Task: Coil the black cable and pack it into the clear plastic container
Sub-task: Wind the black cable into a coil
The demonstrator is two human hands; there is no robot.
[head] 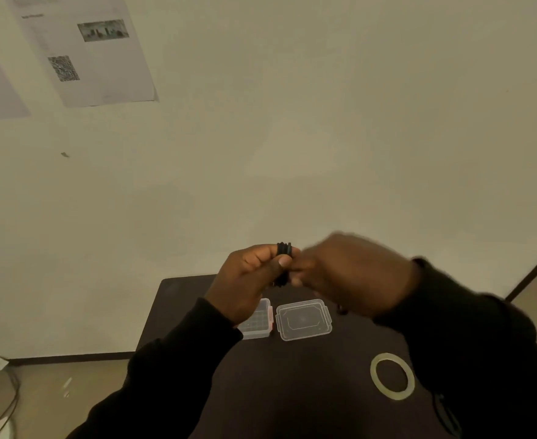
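Note:
My left hand [251, 277] holds a small coil of black cable [283, 251] upright above the table, thumb pressed across its turns. My right hand [349, 274] is blurred and close against the coil's right side, its fingers on the cable. A short black end of the cable [341, 309] hangs below that hand. The clear plastic container lies open on the dark table [292, 391]: its base [257, 324] is partly hidden behind my left wrist, and its lid [303, 320] lies flat to the right of the base.
A roll of clear tape [392, 376] lies on the table near its right side. Beyond the table's far edge is a pale wall with printed sheets [86, 49] pinned at upper left. Floor and cables show at lower left.

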